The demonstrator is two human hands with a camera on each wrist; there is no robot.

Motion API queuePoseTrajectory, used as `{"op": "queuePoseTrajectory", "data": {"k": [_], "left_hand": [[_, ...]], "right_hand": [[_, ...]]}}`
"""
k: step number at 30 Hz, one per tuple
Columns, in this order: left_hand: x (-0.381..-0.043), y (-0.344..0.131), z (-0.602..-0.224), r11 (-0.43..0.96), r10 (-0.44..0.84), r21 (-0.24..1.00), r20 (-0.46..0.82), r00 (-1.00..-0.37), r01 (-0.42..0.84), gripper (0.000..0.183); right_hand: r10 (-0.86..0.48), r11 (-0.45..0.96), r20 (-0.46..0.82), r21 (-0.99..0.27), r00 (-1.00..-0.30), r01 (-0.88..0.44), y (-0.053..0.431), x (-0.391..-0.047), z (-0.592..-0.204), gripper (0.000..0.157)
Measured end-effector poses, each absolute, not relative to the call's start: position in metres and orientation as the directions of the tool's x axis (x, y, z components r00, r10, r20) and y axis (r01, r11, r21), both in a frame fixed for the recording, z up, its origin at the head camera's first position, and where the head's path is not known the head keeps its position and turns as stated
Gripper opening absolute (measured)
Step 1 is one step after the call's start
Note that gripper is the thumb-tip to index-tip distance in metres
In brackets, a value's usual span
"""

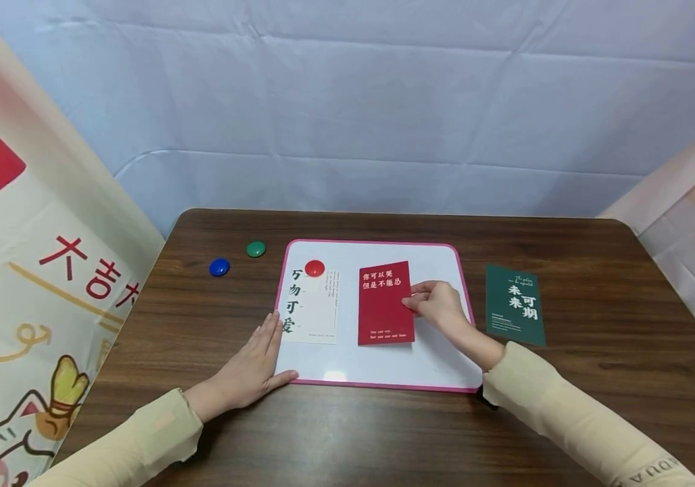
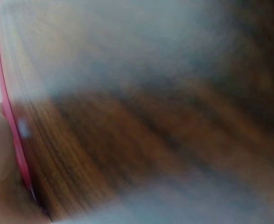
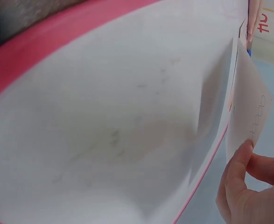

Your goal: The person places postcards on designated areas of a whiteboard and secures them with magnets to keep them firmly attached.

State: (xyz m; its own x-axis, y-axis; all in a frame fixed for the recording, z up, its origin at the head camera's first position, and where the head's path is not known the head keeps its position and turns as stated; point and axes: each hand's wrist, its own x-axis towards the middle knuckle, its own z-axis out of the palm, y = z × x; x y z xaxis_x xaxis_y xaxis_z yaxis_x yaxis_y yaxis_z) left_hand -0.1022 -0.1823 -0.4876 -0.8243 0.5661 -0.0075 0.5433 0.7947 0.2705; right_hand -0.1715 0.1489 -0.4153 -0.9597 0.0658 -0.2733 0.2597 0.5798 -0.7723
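Note:
In the head view my right hand [image 1: 441, 308] pinches a red card [image 1: 386, 308] by its right edge, over the middle of a pink-rimmed whiteboard [image 1: 378, 365]. The right wrist view shows the card's pale back [image 3: 251, 98], tilted up off the board, between the thumb and fingers. My left hand [image 1: 250, 365] lies with straight fingers along the board's lower left corner, its thumb on the bottom rim. A white card [image 1: 317, 311] with black characters lies on the board's left side, and a round red magnet [image 1: 314, 268] sits on its top edge.
A green card [image 1: 514, 304] lies on the brown table [image 1: 335, 433], right of the board. Left of the board are a blue magnet [image 1: 220, 267] and a green magnet [image 1: 256, 249]. A pale cloth [image 1: 353, 122] hangs behind the table, with printed cloths at both sides.

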Motion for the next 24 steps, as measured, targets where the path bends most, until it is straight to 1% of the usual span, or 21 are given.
{"op": "queuePoseTrajectory", "data": {"k": [8, 17, 24], "left_hand": [[-0.102, -0.183, -0.487, 0.805, 0.557, 0.273, -0.043, -0.83, 0.526, 0.088], [-0.102, -0.182, -0.487, 0.799, 0.564, 0.262, -0.016, -0.826, 0.541, 0.088], [-0.102, -0.183, -0.487, 0.8, 0.563, 0.263, -0.017, -0.827, 0.539, 0.089]], "right_hand": [[0.057, 0.583, -0.258, -0.776, -0.964, 0.242, 0.144, -0.173, -0.419, 0.033], [0.043, 0.587, -0.247, -0.778, -0.968, 0.225, 0.139, -0.174, -0.422, 0.032], [0.054, 0.603, -0.256, -0.762, -0.965, 0.236, 0.136, -0.177, -0.426, 0.031]]}}
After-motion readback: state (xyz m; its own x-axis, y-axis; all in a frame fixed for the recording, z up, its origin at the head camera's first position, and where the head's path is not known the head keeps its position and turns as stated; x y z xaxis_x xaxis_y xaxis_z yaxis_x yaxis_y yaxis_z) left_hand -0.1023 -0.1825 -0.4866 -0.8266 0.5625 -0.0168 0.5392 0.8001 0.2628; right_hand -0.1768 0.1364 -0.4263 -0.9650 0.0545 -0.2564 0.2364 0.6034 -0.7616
